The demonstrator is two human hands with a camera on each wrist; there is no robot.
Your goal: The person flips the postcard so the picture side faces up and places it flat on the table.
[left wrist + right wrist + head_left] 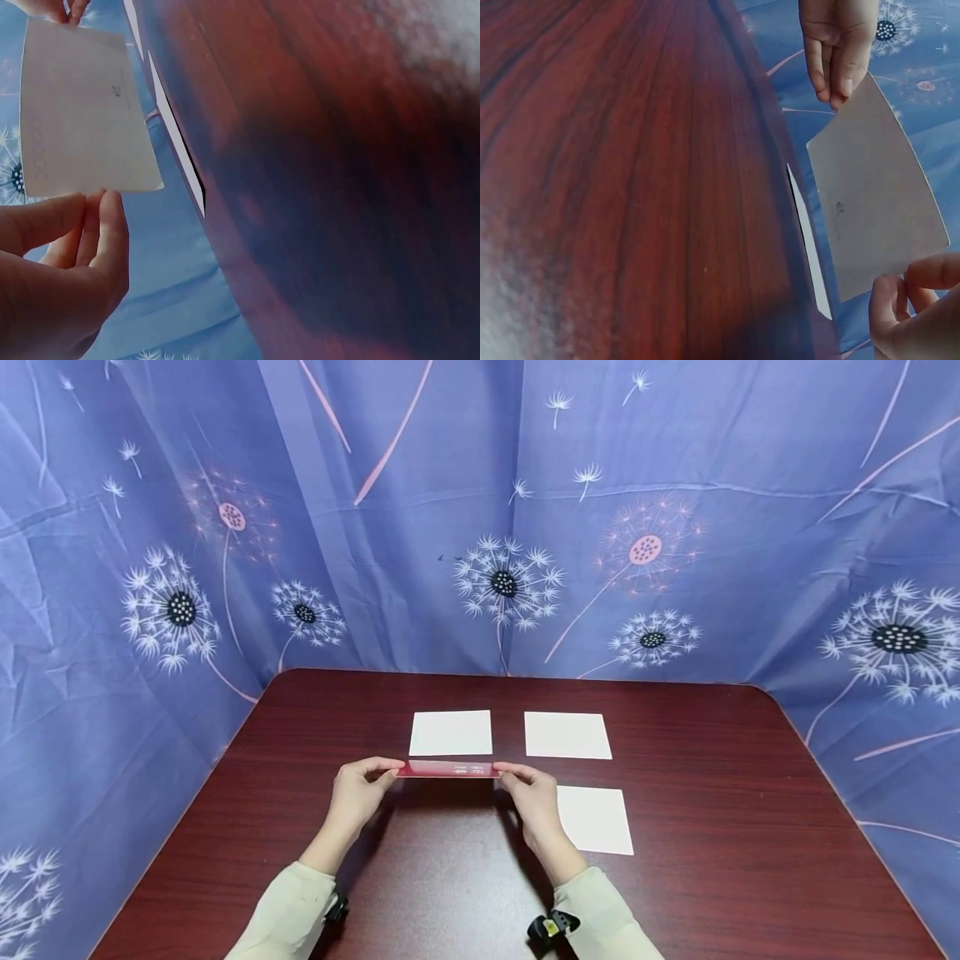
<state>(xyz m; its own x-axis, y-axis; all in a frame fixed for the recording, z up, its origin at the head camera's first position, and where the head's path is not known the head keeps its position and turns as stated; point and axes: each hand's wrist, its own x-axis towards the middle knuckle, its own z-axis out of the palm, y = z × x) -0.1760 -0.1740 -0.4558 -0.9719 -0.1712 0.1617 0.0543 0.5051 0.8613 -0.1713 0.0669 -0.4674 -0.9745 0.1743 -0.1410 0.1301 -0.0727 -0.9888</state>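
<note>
Between both hands a card (447,769) is stretched out, tilted nearly edge-on in the head view. Its visible face there is red with white characters. The pale side (86,112), seen in the wrist views, bears a small dark mark and faint print. My left hand (356,795) pinches its left end between thumb and fingers. The right hand (534,806) pinches the opposite end the same way. The card is held above the table, just in front of a white card (451,733) lying flat. My right hand partly covers another white card (596,821).
A third white card (567,735) lies at the back right of the reddish-brown wooden table (720,827). Behind the table and along its sides hangs a blue curtain (420,568) with a dandelion print.
</note>
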